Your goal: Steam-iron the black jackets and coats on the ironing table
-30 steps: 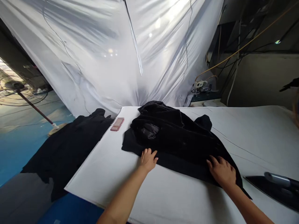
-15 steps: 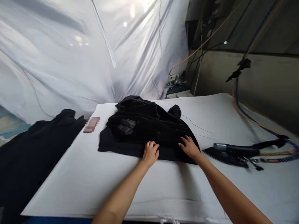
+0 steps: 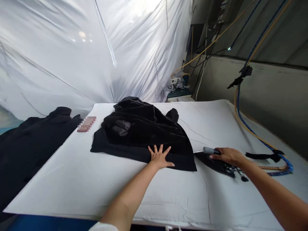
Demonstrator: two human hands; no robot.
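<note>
Logged one black, velvety garment [image 3: 144, 131], crumpled beyond a smoother dark panel [image 3: 181, 160] at its near edge, with a white table [image 3: 72, 186] beneath. Entered as flat and open-fingered: left hand [image 3: 158, 157], on that panel. Entered as wrapped round a handle [image 3: 208, 150]: right hand [image 3: 228, 155], on an iron [image 3: 211, 164] to the right of the garment, well apart from the left hand. Found the iron's tip just beside the garment's right edge; could not tell contact from a slight gap. Classed, by judgement, as steadying the panel with one palm while taking charge of the iron with the other; seemed to call for a sure grip, a smooth lie of the cloth and a path clear of the left hand. Listed further: dark cloth [image 3: 36, 144], left of the garment; small reddish item [image 3: 88, 125], partly pixelated, between that cloth and the garment; white sheeting [image 3: 141, 48], beyond the garment; small machine [image 3: 178, 84], beyond and to its right; blue and orange hoses [image 3: 237, 102], farther right. Counted as possible hindrances: heaped folds [image 3: 141, 110] on the garment, just beyond the left hand, and the hoses, apt to drag.
</note>
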